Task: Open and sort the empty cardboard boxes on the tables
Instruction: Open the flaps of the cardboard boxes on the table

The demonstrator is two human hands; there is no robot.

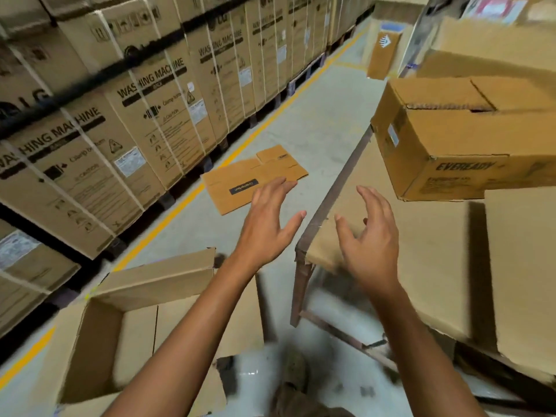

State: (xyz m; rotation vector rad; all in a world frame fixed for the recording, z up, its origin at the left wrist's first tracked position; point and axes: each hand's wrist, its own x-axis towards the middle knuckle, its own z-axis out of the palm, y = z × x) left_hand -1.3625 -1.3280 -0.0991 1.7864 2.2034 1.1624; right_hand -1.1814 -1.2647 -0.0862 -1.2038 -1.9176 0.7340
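Both my hands are stretched forward with spread fingers and hold nothing. My left hand (267,224) hovers over the floor, just in front of a flattened cardboard box (240,183) with a dark label. My right hand (368,236) hangs above the left corner of the table (319,206), which is covered in cardboard sheets. A closed brown box printed EVEREADY (451,145) sits on the table at the right, beyond my right hand. An opened box (138,326) with raised flaps stands on the floor at the lower left, under my left forearm.
Tall stacks of washing machine cartons (135,100) on pallets line the left side behind a yellow floor line (186,200). More cardboard boxes (487,46) are piled at the far right. A narrow upright carton (383,52) stands at the aisle's far end.
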